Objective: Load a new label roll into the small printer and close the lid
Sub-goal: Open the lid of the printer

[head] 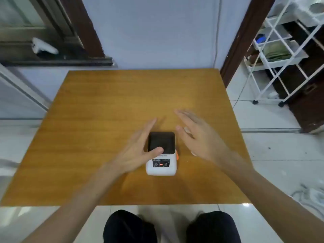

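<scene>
Currently, the small label printer (161, 154) stands on the wooden table (105, 109), directly between the two hands and toward the near edge of the tabletop. Its body is white with rounded corners. The dark lid panel (161, 142) occupies the far part of the top face and lies flat, flush with the body. An orange tab (177, 156) projects from the printer's right side, just below the dark panel. A small dark plate with a red mark (161, 163) sits on the near face.

The left hand (140, 151) is spread flat, fingers extended and held together, pointing away from the person along the printer's left side. Its thumb (155, 151) reaches across the near left corner of the dark lid panel; whether it touches the panel cannot be determined. This hand grips nothing.

The right hand (196, 135) is likewise spread, fingers extended and slightly fanned, to the right of the printer and a little beyond it. It is apart from the printer body and holds nothing. Motion blur softens its fingertips. A small pale object shows just beneath the right wrist; it is too obscured to identify.

Both bare forearms enter from the near corners and converge on the printer. Below the table edge, the person's knees in dark trousers (129, 227) rest above a pale tiled floor (273, 155).
</scene>
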